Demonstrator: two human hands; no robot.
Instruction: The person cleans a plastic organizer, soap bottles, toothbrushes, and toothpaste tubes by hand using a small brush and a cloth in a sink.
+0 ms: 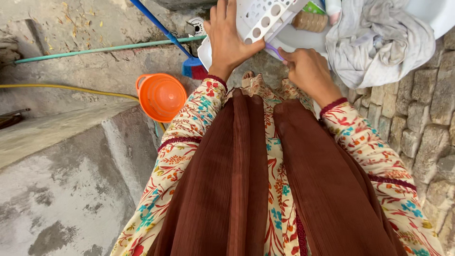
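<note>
Nearest, a long brown pleated scarf (246,189) hangs over a cream floral printed dress (277,156), both sleeves reaching forward. Left of it, grey concrete floor (66,189) with a raised step edge. An orange round plastic colander (162,96) stands on its side at the step's far edge. A thin yellow hose (61,88) runs along the floor to its left; a pale green pipe (104,49) lies farther back. A blue-handled broom with red and blue bristles (192,66) leans in past the colander, just beside the basket's near-left corner. Rough stone wall (417,123) on the right.

Left hand (230,40): fingers spread wide, palm pressed flat on the white perforated plastic laundry basket (258,21), thumb hooked along its slotted rim. Right hand (308,71): curled narrow, gripping a thin purple handle (274,50) at the basket's near edge; what the handle belongs to can't be told. The basket sits at the top, on the wall's upper edge. A crumpled grey-white cloth (379,40) drapes over the white tub rim (431,14) right of it. A brown ribbed bottle (310,21) lies behind the basket.
</note>
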